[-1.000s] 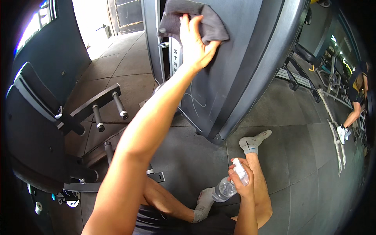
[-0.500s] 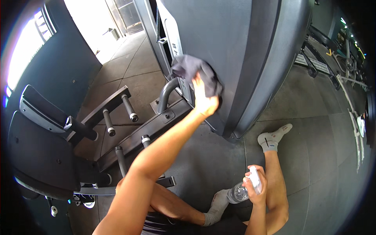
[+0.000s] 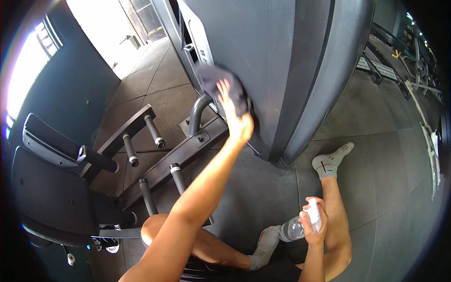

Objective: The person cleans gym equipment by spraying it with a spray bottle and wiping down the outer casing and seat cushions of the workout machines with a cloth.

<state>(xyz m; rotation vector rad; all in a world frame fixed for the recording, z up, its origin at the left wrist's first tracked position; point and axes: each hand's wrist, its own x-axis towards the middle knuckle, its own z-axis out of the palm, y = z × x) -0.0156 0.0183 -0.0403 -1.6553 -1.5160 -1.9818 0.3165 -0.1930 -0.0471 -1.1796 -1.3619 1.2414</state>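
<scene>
Grey cloth (image 3: 237, 90). Lies against dark panel (image 3: 263, 56) of machine, just beside curved bar (image 3: 198, 113); under left hand (image 3: 238, 117), pressed flat with fingers (image 3: 224, 89) outstretched. Clear spray bottle (image 3: 292, 230). Tilts, white head (image 3: 313, 207) uppermost, near grey sock (image 3: 268, 242); clamped in curled right hand (image 3: 314, 235).

Cloth (image 3: 209, 77) against panel (image 3: 265, 61)
We find the wall (image 3: 84, 70) at left, the bottle (image 3: 293, 229) nearer us in the right hand (image 3: 315, 230).
</scene>
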